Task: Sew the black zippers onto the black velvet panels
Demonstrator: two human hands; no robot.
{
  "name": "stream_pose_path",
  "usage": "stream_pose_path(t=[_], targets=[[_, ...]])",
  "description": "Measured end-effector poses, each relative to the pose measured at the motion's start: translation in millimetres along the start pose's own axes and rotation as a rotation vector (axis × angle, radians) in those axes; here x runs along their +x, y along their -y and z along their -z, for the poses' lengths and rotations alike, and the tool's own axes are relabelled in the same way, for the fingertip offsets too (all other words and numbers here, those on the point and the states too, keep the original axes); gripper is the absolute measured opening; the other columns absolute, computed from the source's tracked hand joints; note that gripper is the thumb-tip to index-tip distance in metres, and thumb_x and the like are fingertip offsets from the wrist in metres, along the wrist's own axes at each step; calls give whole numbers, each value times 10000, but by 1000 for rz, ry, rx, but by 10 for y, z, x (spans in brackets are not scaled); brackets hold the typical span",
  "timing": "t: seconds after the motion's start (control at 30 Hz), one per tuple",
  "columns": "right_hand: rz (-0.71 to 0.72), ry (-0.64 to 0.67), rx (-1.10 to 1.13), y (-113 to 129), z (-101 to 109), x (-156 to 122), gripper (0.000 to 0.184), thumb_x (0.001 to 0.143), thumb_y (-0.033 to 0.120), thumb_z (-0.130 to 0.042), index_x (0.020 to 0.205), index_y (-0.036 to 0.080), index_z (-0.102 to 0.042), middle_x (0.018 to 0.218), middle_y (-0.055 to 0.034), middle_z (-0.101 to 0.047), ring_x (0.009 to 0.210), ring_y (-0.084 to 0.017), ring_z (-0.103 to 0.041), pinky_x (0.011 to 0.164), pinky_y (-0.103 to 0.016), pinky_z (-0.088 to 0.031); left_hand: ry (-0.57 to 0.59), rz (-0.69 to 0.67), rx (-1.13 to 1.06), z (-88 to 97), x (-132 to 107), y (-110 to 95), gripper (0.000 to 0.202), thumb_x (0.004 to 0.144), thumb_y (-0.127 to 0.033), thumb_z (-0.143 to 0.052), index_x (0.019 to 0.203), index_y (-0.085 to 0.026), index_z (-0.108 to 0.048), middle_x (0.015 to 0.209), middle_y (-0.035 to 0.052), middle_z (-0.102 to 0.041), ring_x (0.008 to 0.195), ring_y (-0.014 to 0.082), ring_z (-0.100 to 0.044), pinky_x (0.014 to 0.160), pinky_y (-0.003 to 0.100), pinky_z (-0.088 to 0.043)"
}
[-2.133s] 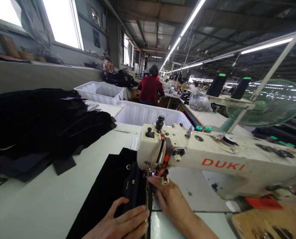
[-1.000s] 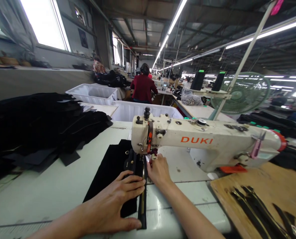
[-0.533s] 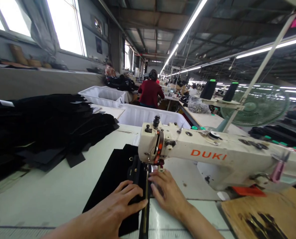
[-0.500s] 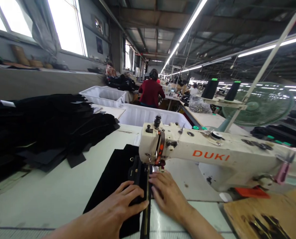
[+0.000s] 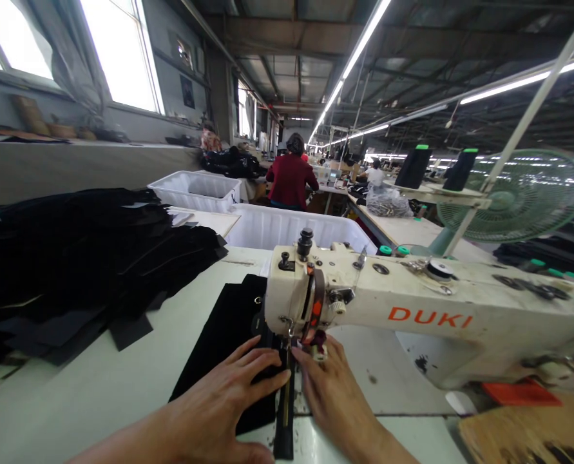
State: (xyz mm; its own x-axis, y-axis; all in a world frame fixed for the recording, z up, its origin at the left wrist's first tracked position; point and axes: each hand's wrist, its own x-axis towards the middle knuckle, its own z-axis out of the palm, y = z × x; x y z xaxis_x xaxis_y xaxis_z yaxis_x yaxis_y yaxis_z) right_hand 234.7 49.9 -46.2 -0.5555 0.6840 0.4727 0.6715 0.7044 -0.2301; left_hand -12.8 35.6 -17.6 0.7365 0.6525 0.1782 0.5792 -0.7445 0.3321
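Observation:
A black fabric panel (image 5: 219, 335) with a small metal ring lies on the sewing table, partly under the head of the sewing machine (image 5: 291, 283). Along its right side runs a black zipper tape (image 5: 284, 425) with a gold-coloured line of teeth, passing beneath the needle area. My left hand (image 5: 238, 386) rests on the panel, fingers spread, its fingertips at the zipper's left edge. To the right, my right hand (image 5: 337, 393) lies with fingers extended beside the presser foot, one fingertip touching the zipper tape. Part of its fingers is hidden behind the machine head.
Stacked black pieces (image 5: 98, 258) cover the table's left. White plastic bins (image 5: 296, 222) stand behind the machine. Thread cones (image 5: 412, 167) and a green fan (image 5: 513, 193) are at the right, with a wooden board (image 5: 523, 432) in front. A person in dark red (image 5: 293, 174) sits ahead.
The zipper and panel have slid forward under the machine head, bringing the zipper's near end into view. My hands stay beside it, and the right fingers are now further behind the head.

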Motion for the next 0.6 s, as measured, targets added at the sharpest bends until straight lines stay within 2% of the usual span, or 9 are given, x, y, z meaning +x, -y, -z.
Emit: stream_pose_path(t=[0.2,0.37,0.6], targets=[[71,43,172,55,129,18,367,888,89,-494,1181,264,-632,1091,-7,-703,1078,-195,-619,1129,-480,-337,38,17,13,-47,-50,-1,813,818,-614,-685,1515,-357,-356,1467,82,-491,1338,369,-456,1124,565,-346],[52,7,102,57,81,8,399,863,86,-503,1211,236,-628,1163,-34,-693,1112,-218,-614,1133,-494,-340,41,75,6,-79,-65,39,809,797,-616,-702,1496,-345,-401,1495,95,-465,1351,411,-427,1088,592,-384],[60,-19,-37,73,23,2,466,832,67,-474,1267,176,-603,1217,-77,-684,1114,-245,-625,1122,-512,-372,-6,49,-23,-74,20,158,828,783,-630,-715,1492,-327,-413,1497,104,-459,1373,393,-402,1119,556,-352]])
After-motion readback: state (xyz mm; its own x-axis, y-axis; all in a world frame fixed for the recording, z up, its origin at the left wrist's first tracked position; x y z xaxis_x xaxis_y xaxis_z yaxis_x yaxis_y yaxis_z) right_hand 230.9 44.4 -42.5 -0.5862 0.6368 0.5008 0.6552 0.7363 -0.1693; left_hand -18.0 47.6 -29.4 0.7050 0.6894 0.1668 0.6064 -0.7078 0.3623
